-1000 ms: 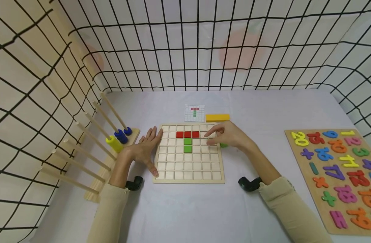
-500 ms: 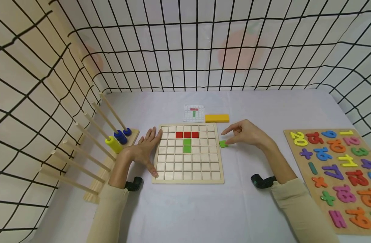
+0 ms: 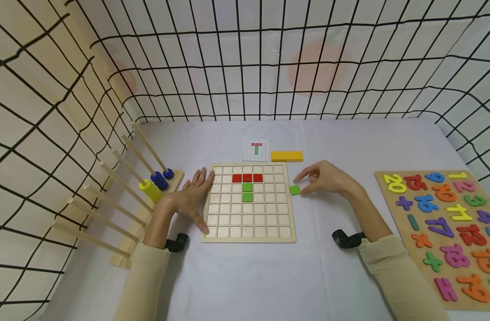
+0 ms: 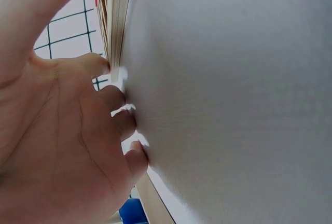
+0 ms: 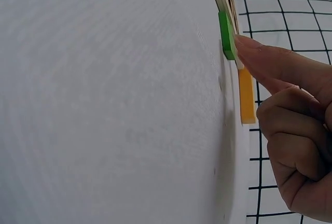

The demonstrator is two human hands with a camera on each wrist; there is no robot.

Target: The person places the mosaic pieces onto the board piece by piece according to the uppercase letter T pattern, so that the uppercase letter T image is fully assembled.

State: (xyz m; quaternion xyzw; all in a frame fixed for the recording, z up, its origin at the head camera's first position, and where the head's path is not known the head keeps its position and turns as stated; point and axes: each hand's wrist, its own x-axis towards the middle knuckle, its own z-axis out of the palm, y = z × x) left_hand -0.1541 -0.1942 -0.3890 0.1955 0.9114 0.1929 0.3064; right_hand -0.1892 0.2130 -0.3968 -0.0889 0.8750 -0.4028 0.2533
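Observation:
A wooden grid board (image 3: 269,220) lies flat before me, with three red tiles (image 3: 247,178) in a row and two green tiles (image 3: 247,192) in a column below the middle one. My left hand (image 3: 189,200) is spread along the board's left side, thumb at the near corner and fingers by the far corner. One loose green tile (image 3: 295,190) lies just off the right edge. At that tile is my right hand (image 3: 325,179), thumb tip at its right corner and index fingertip above its far edge; the other fingers curl under, as the right wrist view shows.
Behind the board lie a small pattern card (image 3: 249,151) and a yellow bar (image 3: 287,156). A peg stand (image 3: 128,247) with blue and yellow beads is at the left. A number puzzle board (image 3: 425,285) lies at the right. Black wire mesh (image 3: 261,93) encloses the table.
My right hand has moved right, from over the board to the loose green tile, and its thumb has shifted off the tile's top to its corner. The left hand stays put.

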